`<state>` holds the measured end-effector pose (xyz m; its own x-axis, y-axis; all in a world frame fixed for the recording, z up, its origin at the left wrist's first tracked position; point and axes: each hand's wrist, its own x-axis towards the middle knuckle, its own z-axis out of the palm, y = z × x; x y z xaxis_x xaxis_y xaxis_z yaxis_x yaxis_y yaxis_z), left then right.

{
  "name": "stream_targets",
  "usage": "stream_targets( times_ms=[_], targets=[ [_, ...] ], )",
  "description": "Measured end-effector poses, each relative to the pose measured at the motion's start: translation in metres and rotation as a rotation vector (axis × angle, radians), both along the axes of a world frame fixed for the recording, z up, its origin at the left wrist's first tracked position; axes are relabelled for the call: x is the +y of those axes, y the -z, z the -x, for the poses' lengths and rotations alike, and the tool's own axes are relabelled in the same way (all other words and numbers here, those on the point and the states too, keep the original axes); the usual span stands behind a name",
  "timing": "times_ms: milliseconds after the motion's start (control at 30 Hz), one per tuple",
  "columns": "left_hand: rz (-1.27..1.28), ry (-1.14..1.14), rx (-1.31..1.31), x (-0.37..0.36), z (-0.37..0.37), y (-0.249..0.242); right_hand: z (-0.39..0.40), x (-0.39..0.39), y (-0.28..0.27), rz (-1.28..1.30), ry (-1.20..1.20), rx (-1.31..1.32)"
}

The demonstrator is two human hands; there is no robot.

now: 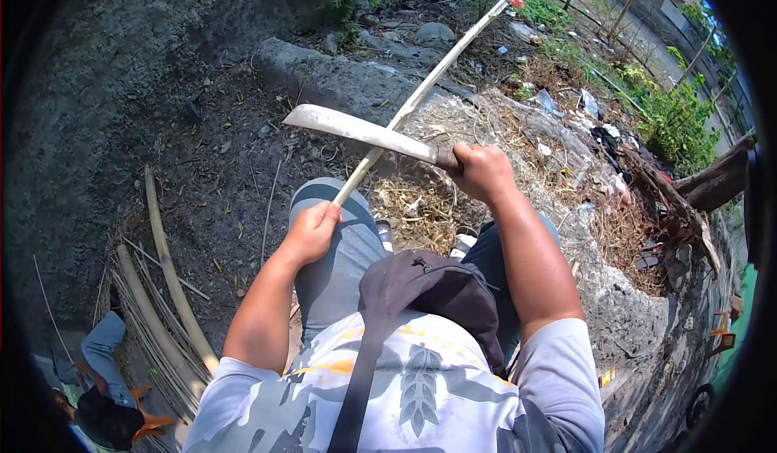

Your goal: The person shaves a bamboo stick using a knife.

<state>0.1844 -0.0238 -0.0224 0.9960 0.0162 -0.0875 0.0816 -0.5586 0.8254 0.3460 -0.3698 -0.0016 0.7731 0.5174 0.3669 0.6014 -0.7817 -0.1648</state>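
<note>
My left hand point(312, 230) is closed round the near end of a long pale wooden stick point(441, 66), just over my left knee. The stick slants away to the upper right. In my right hand point(483, 171) is the dark handle of a machete point(356, 127). Its broad blade points left and crosses over the stick near the middle, overlapping it in this view. Pale, peeled-looking wood shows along the stick. Beneath my hands, dry shavings point(417, 210) lie on the ground between my feet.
Long poles point(174, 271) and thin strips lie on the ground at the left. Another person point(109, 372) sits on an orange chair point(152, 412) at the lower left. A concrete slab point(324, 68) lies ahead. Litter, a log point(720, 176) and green plants point(680, 125) are at the right.
</note>
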Motion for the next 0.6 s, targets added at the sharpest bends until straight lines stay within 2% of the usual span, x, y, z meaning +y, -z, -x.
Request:
stream_targets(
  times_ms=[33,100,300,433,500,600],
  targets=[
    [-0.022,0.000,0.011,-0.002,0.002,-0.005,-0.005,-0.004,-0.005,-0.034,0.128,0.095],
    [-0.064,0.004,0.020,-0.009,0.001,-0.017,-0.008,-0.006,-0.007,-0.014,0.167,0.183],
    [0.032,0.014,0.050,0.002,-0.005,0.002,0.006,-0.003,-0.004,-0.070,0.060,0.181],
    [0.002,0.009,0.073,-0.001,-0.004,-0.005,0.009,0.005,0.000,0.072,-0.129,-0.043],
    [0.021,0.024,0.040,-0.001,0.002,-0.009,-0.004,-0.005,0.006,0.052,-0.009,-0.071],
    [0.017,0.029,0.003,0.002,0.009,-0.004,-0.019,-0.018,-0.008,-0.140,0.307,0.106]
  ],
)
